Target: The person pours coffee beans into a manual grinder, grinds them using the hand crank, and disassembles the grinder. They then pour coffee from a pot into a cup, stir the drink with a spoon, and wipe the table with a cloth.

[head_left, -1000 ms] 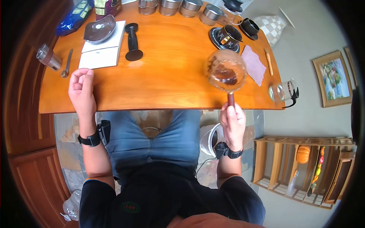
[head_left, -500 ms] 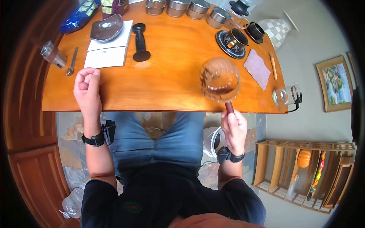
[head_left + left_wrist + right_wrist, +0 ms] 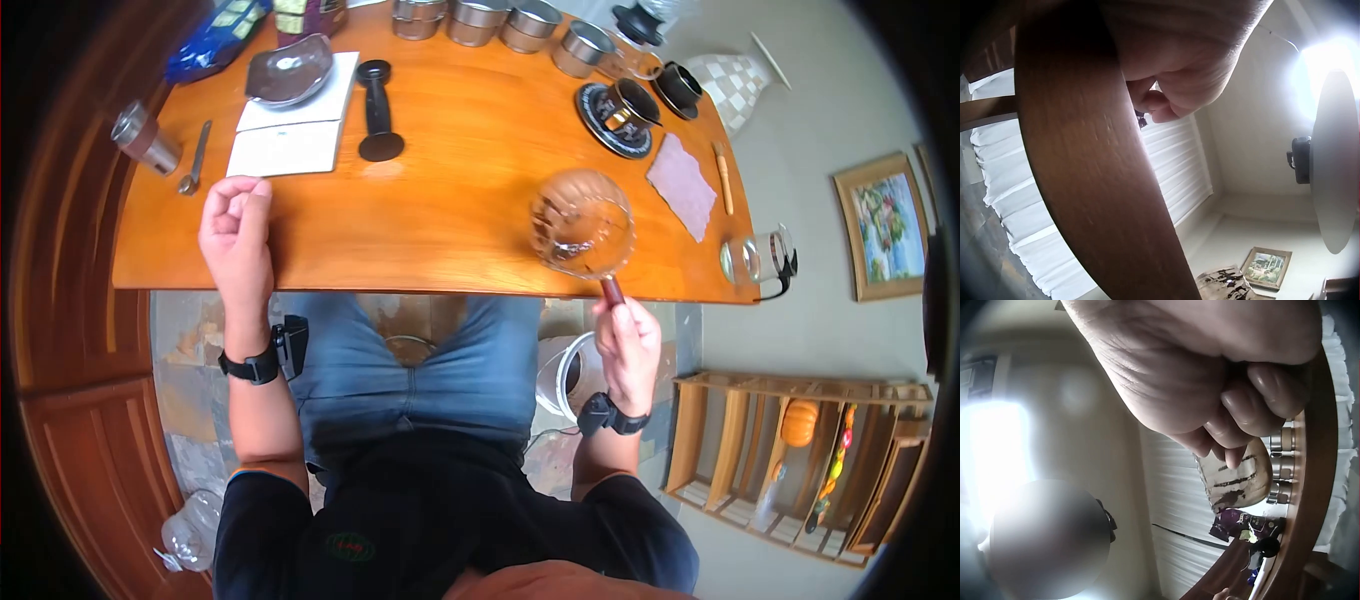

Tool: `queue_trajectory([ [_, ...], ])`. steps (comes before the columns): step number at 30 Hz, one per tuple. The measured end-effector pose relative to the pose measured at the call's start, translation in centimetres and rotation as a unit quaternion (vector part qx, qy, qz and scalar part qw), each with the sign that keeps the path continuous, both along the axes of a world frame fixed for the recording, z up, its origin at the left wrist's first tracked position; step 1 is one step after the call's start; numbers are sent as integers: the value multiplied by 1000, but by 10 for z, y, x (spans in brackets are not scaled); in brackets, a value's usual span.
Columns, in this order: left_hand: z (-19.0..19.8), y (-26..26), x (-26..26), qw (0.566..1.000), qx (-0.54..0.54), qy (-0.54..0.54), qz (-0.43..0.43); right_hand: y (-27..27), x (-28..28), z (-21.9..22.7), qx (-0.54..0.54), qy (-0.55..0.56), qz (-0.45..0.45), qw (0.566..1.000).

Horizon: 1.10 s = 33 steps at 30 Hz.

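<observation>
Pinching the dark handle (image 3: 612,291), the right hand (image 3: 630,345) has the glass pot (image 3: 582,225) just ahead, slightly leftward, over the surface (image 3: 450,190), its handle pointing back toward the person; the left hand (image 3: 236,230), loosely curled around nothing, lies well apart.

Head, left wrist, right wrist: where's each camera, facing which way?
Head: worn there, facing down at the table; left hand, right hand, torso, legs show.
Left wrist: worn there, facing past the table to a painting; left hand shows.
Right wrist: worn there, facing the glass vessel; right hand shows.
Head and right wrist share: glass vessel.
</observation>
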<state>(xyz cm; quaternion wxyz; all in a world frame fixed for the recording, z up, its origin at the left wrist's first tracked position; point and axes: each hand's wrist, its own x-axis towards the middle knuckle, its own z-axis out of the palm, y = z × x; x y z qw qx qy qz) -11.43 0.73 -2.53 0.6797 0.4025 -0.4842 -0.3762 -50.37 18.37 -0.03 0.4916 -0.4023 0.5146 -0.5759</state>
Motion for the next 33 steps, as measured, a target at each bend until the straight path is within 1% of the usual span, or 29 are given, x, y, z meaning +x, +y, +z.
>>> queue_trajectory([
  [3,4,4,2,1000,1,11,-11,2,-13,-2,-14,-2,-33,999],
  [5,4,2,0,1000,-3,7,-22,-5,-14,6,-27,-2,-52,998],
  [6,4,3,1,1000,9,11,-12,-8,-13,10,-29,-1,-64,998],
  [8,4,2,-3,1000,21,15,-7,-14,0,15,-33,-7,-57,998],
  [9,5,2,-3,1000,25,16,-8,-15,2,14,-22,13,-33,999],
  [10,5,3,0,999,29,17,-5,-13,2,13,-23,11,-31,999],
  [12,3,3,0,1000,6,12,-10,-5,-1,7,0,12,42,999],
  [14,6,3,-2,1000,9,18,-9,-3,-7,0,5,11,40,999],
  [16,2,2,1,1000,5,8,1,-4,-9,0,-16,4,-11,1000],
  [18,0,-1,-2,1000,-1,-2,-9,-10,-7,6,-38,-7,-32,999],
  [20,0,0,0,1000,17,4,5,-17,3,17,-31,24,-35,999],
  [21,0,-1,0,1000,16,4,6,-19,3,17,-26,25,0,999],
  [22,0,-1,-1,1000,14,2,7,-16,4,17,-27,23,1,999],
  [24,2,1,-3,1000,5,-3,7,-10,4,14,10,71,44,996],
  [25,3,2,-2,1000,2,-7,4,-6,3,10,12,71,34,997],
  [26,3,1,-3,1000,-7,-2,-2,-3,0,6,12,71,44,996],
  [28,3,4,3,1000,5,4,-21,0,-6,3,-6,34,-5,999],
  [30,2,4,2,1000,5,8,-16,-1,-11,1,-9,34,-26,999],
  [32,3,1,-4,1000,7,14,4,-9,-3,8,-31,3,-37,999],
  [33,1,-1,-4,1000,8,15,4,-11,1,10,-37,11,-12,999],
])
